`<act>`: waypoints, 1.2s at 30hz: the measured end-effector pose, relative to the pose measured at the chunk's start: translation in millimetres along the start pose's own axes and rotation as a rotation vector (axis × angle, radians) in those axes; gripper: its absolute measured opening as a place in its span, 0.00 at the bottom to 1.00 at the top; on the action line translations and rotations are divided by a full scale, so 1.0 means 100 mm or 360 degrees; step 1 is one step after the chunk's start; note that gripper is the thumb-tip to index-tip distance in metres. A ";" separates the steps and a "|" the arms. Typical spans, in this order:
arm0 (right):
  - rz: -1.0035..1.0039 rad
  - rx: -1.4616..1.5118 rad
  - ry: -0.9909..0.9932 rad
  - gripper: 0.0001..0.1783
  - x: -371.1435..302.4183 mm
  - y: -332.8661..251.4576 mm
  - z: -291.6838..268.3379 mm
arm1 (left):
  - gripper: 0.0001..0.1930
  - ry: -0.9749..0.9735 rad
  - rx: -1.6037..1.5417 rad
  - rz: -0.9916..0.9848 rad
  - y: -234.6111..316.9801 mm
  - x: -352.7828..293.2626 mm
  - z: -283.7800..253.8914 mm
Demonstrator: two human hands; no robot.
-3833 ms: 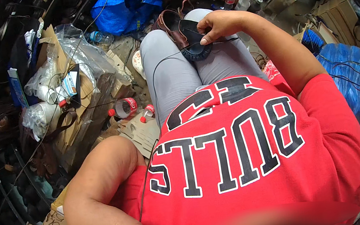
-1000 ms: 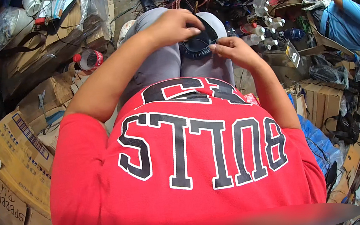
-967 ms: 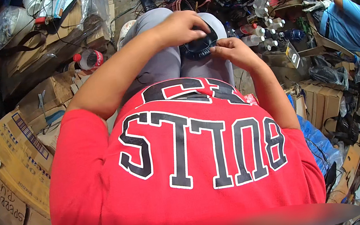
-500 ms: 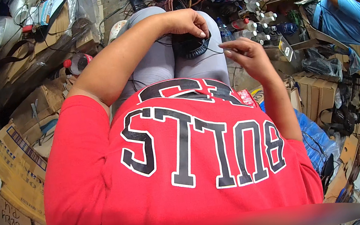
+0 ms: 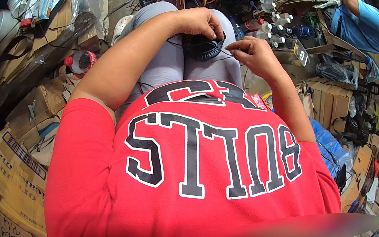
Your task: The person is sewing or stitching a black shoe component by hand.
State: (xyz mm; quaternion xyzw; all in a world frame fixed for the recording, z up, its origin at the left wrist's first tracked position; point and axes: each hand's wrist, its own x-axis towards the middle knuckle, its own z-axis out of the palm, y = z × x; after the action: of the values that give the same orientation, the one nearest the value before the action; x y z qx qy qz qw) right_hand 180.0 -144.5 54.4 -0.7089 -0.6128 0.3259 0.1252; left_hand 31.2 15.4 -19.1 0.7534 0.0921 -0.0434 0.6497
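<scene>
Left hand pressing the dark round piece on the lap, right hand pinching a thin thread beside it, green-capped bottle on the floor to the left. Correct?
Not quite. The head view shows the plastic bottle on the floor has a red cap, not green. The rest holds: the left hand presses the dark round piece on the lap, and the right hand pinches a thin thread beside it.
</scene>
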 end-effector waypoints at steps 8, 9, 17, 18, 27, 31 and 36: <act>-0.0047 -0.0032 0.0265 0.10 -0.06 0.04 0.17 | 0.12 0.0006 0.0026 -0.0024 0.03 0.04 0.02; -0.0050 -0.0030 0.0262 0.10 -0.06 0.03 0.17 | 0.12 0.0008 0.0029 -0.0028 0.03 0.05 0.02; -0.0112 0.0263 0.0067 0.10 0.12 0.29 0.13 | 0.11 0.0099 0.0223 0.0022 -0.02 0.09 0.07; -0.0086 0.0321 -0.0047 0.12 0.16 0.40 0.13 | 0.11 0.0073 0.0289 0.0090 -0.05 0.10 0.08; -0.0004 0.1009 -0.0246 0.12 0.20 0.63 0.27 | 0.14 0.0016 0.0403 0.0167 -0.10 0.10 0.06; 0.0044 0.0871 0.0022 0.09 0.20 0.48 0.41 | 0.13 0.0107 0.0485 0.0113 -0.03 0.06 0.07; -0.0240 0.0558 0.0088 0.10 0.11 0.33 0.26 | 0.16 0.0772 0.0894 0.0235 0.08 -0.27 0.10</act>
State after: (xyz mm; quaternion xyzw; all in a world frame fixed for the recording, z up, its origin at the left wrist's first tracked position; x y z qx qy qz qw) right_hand 190.3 -146.8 11.9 -0.6370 -0.5943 0.3978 0.2877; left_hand 7.2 2.1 -8.3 0.8951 0.1733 0.1596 0.3786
